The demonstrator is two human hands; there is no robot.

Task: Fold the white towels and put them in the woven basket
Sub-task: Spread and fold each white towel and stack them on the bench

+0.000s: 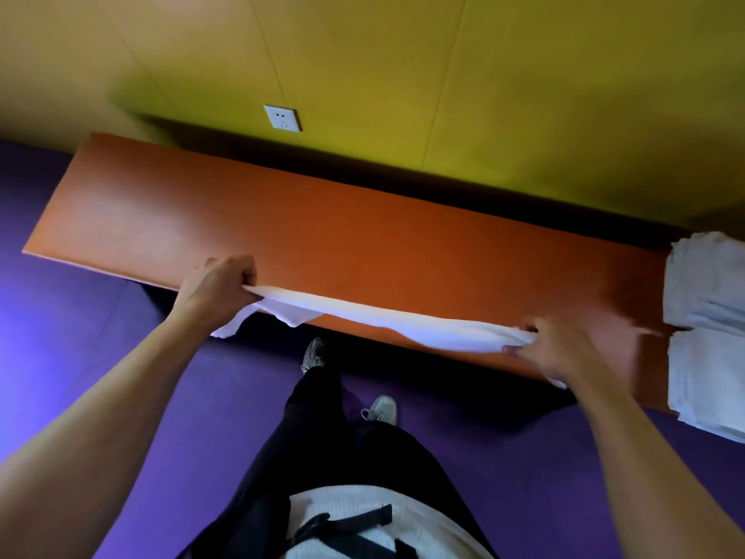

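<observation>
We hold one white towel stretched between both hands, its long axis running along the near edge of the table. Our left hand grips its left end, fingers curled round the cloth, and our right hand pinches the bunched right end. Loose corners hang off the edge near the left hand. The stacked towels lie just beyond the right hand, so that hand is nearer to them. We cannot see the woven basket from here
</observation>
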